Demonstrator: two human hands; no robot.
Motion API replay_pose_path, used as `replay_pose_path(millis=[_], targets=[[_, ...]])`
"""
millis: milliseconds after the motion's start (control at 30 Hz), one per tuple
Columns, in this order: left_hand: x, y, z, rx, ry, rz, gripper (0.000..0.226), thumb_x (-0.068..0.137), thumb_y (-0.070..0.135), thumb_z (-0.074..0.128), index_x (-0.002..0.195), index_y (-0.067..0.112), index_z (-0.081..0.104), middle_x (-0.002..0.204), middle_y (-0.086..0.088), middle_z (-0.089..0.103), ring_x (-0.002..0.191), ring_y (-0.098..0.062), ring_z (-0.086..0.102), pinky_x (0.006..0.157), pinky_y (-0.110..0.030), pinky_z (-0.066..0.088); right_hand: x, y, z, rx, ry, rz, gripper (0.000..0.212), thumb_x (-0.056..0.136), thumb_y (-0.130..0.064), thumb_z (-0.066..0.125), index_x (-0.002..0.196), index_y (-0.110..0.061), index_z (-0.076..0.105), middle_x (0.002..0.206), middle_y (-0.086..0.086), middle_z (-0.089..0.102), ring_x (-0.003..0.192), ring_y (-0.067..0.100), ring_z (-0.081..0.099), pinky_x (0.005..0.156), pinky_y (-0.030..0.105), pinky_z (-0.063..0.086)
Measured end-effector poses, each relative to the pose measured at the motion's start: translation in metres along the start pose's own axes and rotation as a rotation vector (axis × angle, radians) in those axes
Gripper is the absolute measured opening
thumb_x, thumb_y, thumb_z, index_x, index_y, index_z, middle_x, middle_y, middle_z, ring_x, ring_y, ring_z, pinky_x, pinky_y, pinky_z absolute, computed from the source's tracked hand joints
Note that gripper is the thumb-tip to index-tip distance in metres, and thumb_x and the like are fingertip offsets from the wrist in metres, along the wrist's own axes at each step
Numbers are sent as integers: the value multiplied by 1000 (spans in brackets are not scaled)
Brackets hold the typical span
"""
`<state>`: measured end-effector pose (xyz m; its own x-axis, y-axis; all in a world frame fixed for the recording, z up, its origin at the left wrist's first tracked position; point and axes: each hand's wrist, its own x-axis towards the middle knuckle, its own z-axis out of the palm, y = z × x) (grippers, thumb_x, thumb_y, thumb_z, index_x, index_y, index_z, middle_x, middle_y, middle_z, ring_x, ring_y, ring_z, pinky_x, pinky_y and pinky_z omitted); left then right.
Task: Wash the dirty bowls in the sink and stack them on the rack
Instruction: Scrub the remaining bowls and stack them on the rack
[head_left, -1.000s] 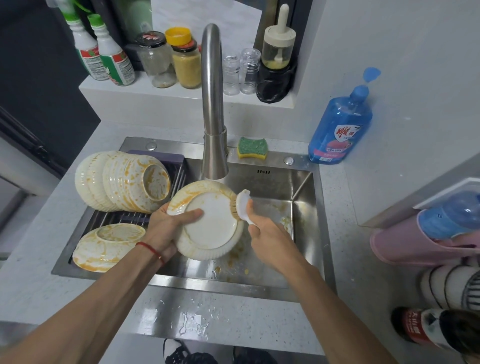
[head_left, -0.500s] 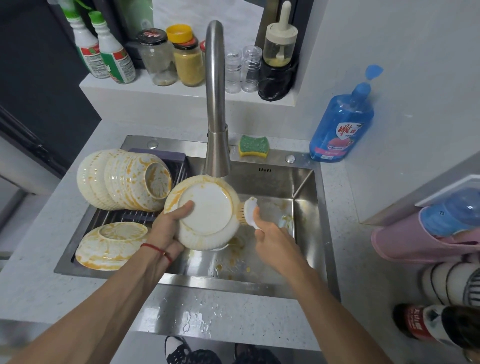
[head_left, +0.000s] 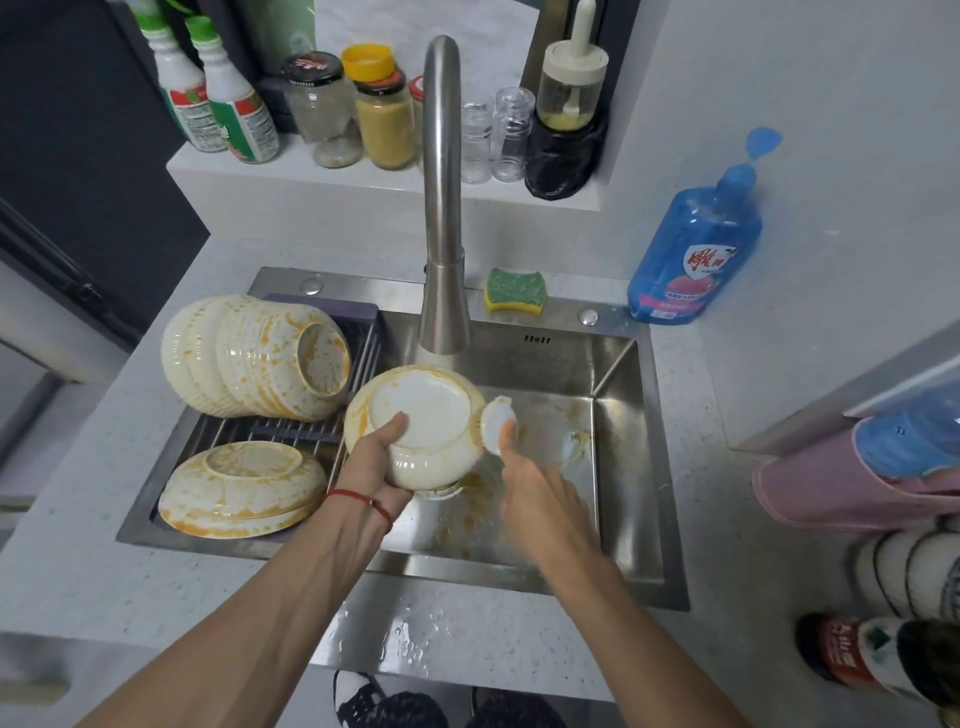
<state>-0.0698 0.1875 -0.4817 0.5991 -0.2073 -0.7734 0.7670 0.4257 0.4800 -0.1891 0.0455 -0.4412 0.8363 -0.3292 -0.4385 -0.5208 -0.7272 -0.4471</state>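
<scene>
Speckled grey counter (head_left: 519, 660) wraps the steel sink (head_left: 613, 525), its near edge wet with drops. Over the sink's middle, the left hand (head_left: 374, 462) grips an upturned bowl (head_left: 415, 426), thumb on its pale base, orange smears on its side. Touching the bowl's right side is a white brush (head_left: 497, 422), gripped by the right hand (head_left: 540, 499). Left of the bowl, a rack (head_left: 291, 431) spans the sink; on its near part lie two dirty bowls upside down (head_left: 241, 488), and behind them a row of dirty bowls on edge (head_left: 257, 364). Beyond the bowl rises the tap (head_left: 442, 208), its spout just above the bowl. Right of the tap's base sits a green sponge (head_left: 514, 289), farther right a blue soap bottle (head_left: 698, 239). On the ledge behind the tap stand jars (head_left: 353, 109) and two spray bottles (head_left: 208, 88).
</scene>
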Motion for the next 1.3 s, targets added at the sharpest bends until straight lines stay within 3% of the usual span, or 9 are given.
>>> replay_pose_path(millis=[100,200,400,567,733,867,1033,1200,1300], targets=[[2,-3,7,-40,36,-42,35,101,18,63,132,4,56,102,-19,69,89,-37,67,57,-49,59,-14,-7,12,-19,-60,-83,86,100,-8,43,160,-46,-5,113,10,66,91,33,57,74,41,41],[3,-9,12,-107,44,-60,39,100,15,63,136,5,54,106,-22,68,93,-41,65,82,-60,50,-7,0,9,35,-6,-3,86,100,-9,43,161,-46,-4,116,11,65,99,36,61,76,41,43],[8,-14,26,-148,29,-80,45,100,15,63,140,0,50,132,-26,64,107,-45,65,100,-63,49,-16,-6,9,6,29,-20,87,100,-10,45,161,-45,-7,100,10,62,93,35,61,72,40,41],[8,-14,29,-53,46,-85,47,97,14,64,140,-1,53,131,-25,66,116,-42,66,90,-59,55,-29,-11,11,7,-17,-81,86,101,-12,45,160,-48,-7,102,10,61,94,35,60,76,41,42],[6,-17,27,-10,64,-81,54,87,5,70,139,0,55,123,-22,70,102,-43,72,70,-54,63,-23,-8,6,8,8,-40,87,100,-10,45,161,-46,-5,94,3,53,86,29,54,73,39,39],[2,-15,24,10,48,-57,52,88,1,67,139,0,53,129,-26,67,112,-47,67,93,-62,56,-7,5,1,35,31,47,76,105,-13,43,163,-43,4,90,3,59,88,29,62,73,41,47],[-1,-14,12,87,54,53,69,60,-5,83,126,0,64,118,-21,74,101,-43,73,74,-59,62,8,11,-22,114,63,72,64,109,-20,39,163,-43,13,104,4,64,87,24,54,74,39,46],[-7,-16,8,278,92,228,53,62,-12,84,113,0,71,107,-17,77,98,-38,75,83,-60,62,28,1,-28,52,36,86,71,105,-16,38,162,-44,6,125,8,62,110,32,59,82,42,44],[-6,-8,5,340,38,308,58,65,-12,81,118,9,69,111,-13,77,102,-34,74,85,-59,62,13,-5,-24,-48,32,12,71,106,-17,36,161,-46,3,116,10,61,107,34,59,79,42,38]])
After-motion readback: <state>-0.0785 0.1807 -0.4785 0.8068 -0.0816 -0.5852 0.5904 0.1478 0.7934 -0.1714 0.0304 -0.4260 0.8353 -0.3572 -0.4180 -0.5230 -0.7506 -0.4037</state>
